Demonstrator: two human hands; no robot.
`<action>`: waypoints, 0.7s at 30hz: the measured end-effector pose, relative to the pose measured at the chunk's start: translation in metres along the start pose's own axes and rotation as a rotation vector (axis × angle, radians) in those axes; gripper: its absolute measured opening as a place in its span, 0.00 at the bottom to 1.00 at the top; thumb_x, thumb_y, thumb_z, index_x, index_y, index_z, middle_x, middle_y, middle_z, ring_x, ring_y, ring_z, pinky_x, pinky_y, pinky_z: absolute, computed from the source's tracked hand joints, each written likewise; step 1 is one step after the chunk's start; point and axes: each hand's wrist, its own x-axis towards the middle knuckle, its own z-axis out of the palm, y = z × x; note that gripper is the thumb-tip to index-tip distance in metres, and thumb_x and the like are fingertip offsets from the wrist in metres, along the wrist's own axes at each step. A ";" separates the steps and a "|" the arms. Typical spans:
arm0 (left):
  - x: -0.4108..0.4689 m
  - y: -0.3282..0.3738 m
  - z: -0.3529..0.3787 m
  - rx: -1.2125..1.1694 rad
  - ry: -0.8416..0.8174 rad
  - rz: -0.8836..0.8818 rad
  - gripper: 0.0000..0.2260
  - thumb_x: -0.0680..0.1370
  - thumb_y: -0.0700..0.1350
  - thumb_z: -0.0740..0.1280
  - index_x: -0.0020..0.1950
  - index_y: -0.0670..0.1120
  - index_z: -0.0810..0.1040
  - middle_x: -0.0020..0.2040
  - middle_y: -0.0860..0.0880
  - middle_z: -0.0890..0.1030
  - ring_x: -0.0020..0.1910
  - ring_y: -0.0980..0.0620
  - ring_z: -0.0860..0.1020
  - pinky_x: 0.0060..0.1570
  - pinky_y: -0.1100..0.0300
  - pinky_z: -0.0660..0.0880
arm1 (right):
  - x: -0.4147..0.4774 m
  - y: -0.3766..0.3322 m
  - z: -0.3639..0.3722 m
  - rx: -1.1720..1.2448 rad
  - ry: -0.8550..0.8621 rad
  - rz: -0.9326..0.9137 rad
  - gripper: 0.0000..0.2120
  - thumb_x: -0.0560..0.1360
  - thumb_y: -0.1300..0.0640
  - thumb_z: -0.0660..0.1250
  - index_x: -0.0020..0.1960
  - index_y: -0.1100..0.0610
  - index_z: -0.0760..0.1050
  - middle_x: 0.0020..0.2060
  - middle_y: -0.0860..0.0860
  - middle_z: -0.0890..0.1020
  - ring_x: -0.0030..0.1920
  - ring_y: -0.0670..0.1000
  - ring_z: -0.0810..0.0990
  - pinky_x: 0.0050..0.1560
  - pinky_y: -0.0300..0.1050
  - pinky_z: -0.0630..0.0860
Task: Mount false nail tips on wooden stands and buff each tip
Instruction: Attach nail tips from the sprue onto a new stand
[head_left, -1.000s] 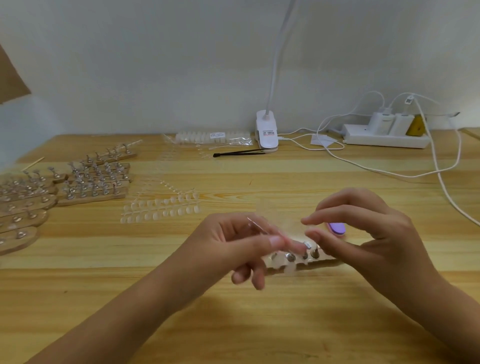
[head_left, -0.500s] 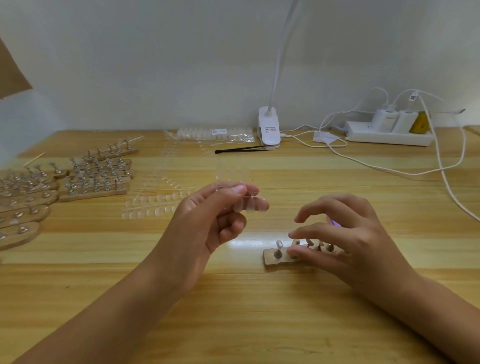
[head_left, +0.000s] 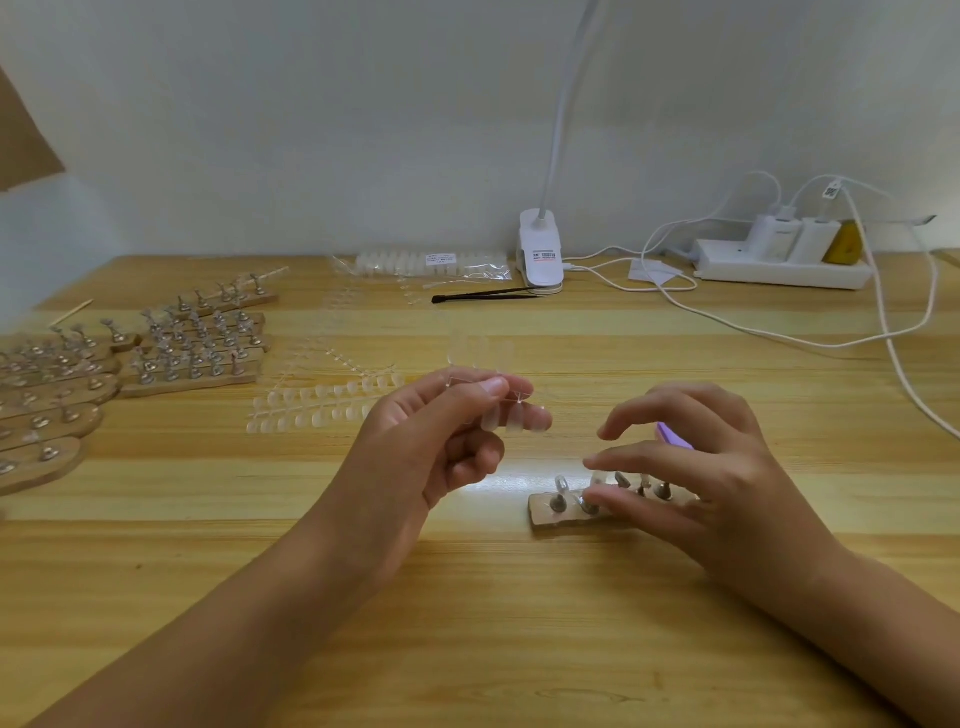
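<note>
My left hand (head_left: 447, 431) pinches a clear strip of false nail tips (head_left: 485, 384) between thumb and fingers, lifted above the table's middle. To its right a small wooden stand (head_left: 550, 514) with several metal pegs lies on the table. My right hand (head_left: 696, 478) hovers over the stand with fingers spread; its fingertips touch a clear tip on one peg. A purple buffer (head_left: 672, 434) shows partly behind my right fingers.
Rows of wooden stands (head_left: 192, 353) with metal pegs fill the left side. More nail tip strips (head_left: 322, 405) lie left of center. A bag of tips (head_left: 431, 262), black tweezers (head_left: 488, 296), a white clip lamp (head_left: 540, 254) and a power strip (head_left: 779, 265) with cables stand at the back.
My left hand lifted the tip strip up and left, away from the stand. My right hand lowered onto the stand's pegs and has stayed there.
</note>
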 end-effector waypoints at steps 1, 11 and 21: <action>0.000 0.000 0.000 0.002 -0.002 -0.001 0.08 0.69 0.51 0.70 0.44 0.50 0.85 0.43 0.45 0.85 0.28 0.57 0.72 0.28 0.69 0.70 | 0.000 0.000 0.000 0.001 -0.005 -0.002 0.14 0.73 0.44 0.67 0.44 0.53 0.86 0.49 0.48 0.82 0.55 0.51 0.75 0.57 0.55 0.71; 0.000 -0.002 -0.001 0.015 -0.013 -0.009 0.08 0.70 0.51 0.70 0.44 0.50 0.85 0.44 0.45 0.85 0.28 0.57 0.73 0.28 0.69 0.71 | -0.001 0.001 -0.001 0.045 0.000 0.006 0.14 0.73 0.45 0.67 0.49 0.52 0.86 0.48 0.47 0.82 0.54 0.51 0.75 0.56 0.56 0.72; 0.001 -0.005 -0.002 0.017 -0.010 -0.017 0.08 0.70 0.51 0.70 0.44 0.51 0.85 0.44 0.45 0.85 0.29 0.58 0.73 0.28 0.69 0.71 | -0.001 0.000 -0.002 -0.027 -0.018 -0.056 0.13 0.74 0.46 0.68 0.46 0.52 0.86 0.47 0.47 0.83 0.51 0.53 0.78 0.55 0.56 0.71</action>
